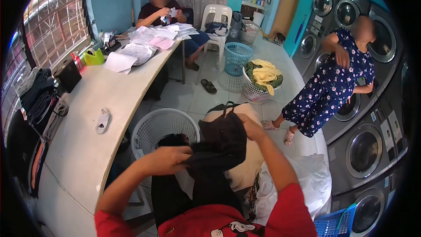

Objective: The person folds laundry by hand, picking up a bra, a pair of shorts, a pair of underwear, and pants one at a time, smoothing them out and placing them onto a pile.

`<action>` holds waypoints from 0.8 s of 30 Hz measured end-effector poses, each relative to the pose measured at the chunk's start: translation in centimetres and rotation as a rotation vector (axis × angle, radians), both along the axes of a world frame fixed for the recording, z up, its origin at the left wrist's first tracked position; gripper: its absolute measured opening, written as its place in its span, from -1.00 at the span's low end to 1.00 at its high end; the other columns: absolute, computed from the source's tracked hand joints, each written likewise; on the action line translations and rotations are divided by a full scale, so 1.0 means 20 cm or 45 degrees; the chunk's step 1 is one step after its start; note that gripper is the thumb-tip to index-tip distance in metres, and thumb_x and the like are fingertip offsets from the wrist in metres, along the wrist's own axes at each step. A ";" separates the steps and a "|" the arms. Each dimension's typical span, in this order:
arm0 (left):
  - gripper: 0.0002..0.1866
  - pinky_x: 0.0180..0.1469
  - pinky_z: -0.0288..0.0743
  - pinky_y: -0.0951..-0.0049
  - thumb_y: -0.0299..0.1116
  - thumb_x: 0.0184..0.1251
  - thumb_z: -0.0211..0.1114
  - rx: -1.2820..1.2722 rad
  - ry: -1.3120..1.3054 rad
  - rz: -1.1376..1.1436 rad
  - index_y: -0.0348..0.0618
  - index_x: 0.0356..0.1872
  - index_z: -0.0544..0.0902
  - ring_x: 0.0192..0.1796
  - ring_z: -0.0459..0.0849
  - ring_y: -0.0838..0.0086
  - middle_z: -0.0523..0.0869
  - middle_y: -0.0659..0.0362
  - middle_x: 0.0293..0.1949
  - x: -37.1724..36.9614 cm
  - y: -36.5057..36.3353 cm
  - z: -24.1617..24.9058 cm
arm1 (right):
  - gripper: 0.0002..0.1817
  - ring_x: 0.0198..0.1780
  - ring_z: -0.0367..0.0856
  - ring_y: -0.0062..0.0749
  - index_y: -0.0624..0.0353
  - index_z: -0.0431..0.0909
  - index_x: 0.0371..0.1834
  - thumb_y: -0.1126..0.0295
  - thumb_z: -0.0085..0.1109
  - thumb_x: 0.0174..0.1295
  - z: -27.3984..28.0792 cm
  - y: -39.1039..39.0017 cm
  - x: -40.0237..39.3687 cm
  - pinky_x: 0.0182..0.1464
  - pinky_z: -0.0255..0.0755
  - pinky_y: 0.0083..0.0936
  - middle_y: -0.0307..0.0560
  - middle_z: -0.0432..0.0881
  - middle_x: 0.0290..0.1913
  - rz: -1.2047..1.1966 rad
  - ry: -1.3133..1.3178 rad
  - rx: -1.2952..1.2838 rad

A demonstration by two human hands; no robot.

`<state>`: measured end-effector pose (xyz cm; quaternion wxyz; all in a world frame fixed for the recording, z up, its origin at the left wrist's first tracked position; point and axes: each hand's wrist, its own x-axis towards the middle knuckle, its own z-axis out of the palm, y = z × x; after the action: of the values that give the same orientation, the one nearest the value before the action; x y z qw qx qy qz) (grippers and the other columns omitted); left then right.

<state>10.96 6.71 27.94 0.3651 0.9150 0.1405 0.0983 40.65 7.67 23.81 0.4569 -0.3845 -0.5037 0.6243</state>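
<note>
A black piece of clothing [221,142] is stretched out in front of me, above my lap; its exact kind does not show. My left hand [172,160] grips its left end, fingers closed on the cloth. At the upper right corner my right hand [250,126] pinches the same cloth. Just beyond my left hand stands a white laundry basket [147,125] with dark clothes [174,140] in it. Behind the black cloth lies a cream-coloured bag or cloth [245,162], partly hidden.
A long white table [72,149] runs along my left, with papers [151,39] and folded clothes [41,105]. A white plastic bag [302,180] lies at my right. Washing machines [365,151] line the right wall. One person [337,74] stands there; another [162,13] sits behind the table.
</note>
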 end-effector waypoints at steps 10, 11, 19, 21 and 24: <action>-0.86 -0.12 0.34 0.30 -0.49 -0.16 0.19 1.153 0.314 0.241 -0.06 -0.47 0.57 -0.27 0.50 0.27 0.44 0.13 -0.45 -0.27 0.15 0.02 | -0.87 -0.26 0.41 -0.51 -0.09 0.40 -0.73 0.35 0.10 -0.12 0.15 -0.17 0.23 -0.07 0.19 -0.39 -0.46 0.43 -0.55 0.363 -2.213 1.570; -0.86 -0.12 0.35 0.29 -0.51 -0.16 0.19 1.151 0.288 0.301 -0.07 -0.48 0.56 -0.27 0.50 0.26 0.44 0.13 -0.44 -0.28 0.14 0.01 | -0.87 -0.26 0.41 -0.51 -0.09 0.40 -0.73 0.35 0.10 -0.12 0.15 -0.18 0.26 -0.07 0.19 -0.39 -0.46 0.43 -0.55 0.355 -2.220 1.561; -0.87 -0.05 0.38 0.22 -0.59 -0.14 0.14 1.119 0.186 0.476 -0.16 -0.49 0.53 -0.25 0.52 0.21 0.48 0.11 -0.42 -0.35 0.14 -0.02 | -0.88 -0.23 0.46 -0.38 0.01 0.45 -0.44 0.53 0.01 -0.03 0.24 -0.23 0.42 -0.05 0.22 -0.36 -0.27 0.48 -0.42 0.314 -1.862 0.863; -0.87 0.01 0.38 0.22 -0.61 -0.16 0.13 1.141 0.119 0.502 -0.20 -0.50 0.52 -0.28 0.52 0.20 0.47 0.10 -0.45 -0.35 0.14 -0.02 | -0.84 -0.20 0.47 -0.32 0.05 0.46 -0.36 0.53 0.00 -0.03 0.35 -0.29 0.36 -0.06 0.26 -0.36 -0.20 0.48 -0.37 0.161 -1.740 0.730; -0.88 0.04 0.38 0.22 -0.60 -0.19 0.14 1.100 0.170 0.510 -0.22 -0.52 0.50 -0.27 0.53 0.20 0.49 0.10 -0.42 -0.34 0.12 0.01 | -0.77 -0.16 0.48 -0.23 0.08 0.46 -0.24 0.52 -0.01 -0.02 0.39 -0.30 0.36 -0.07 0.32 -0.36 -0.11 0.48 -0.30 -0.083 -1.567 0.672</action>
<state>4.18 9.08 28.22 -0.0845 0.9423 0.2834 0.1571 47.93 1.73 31.61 0.1837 -0.5608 -0.7963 0.1330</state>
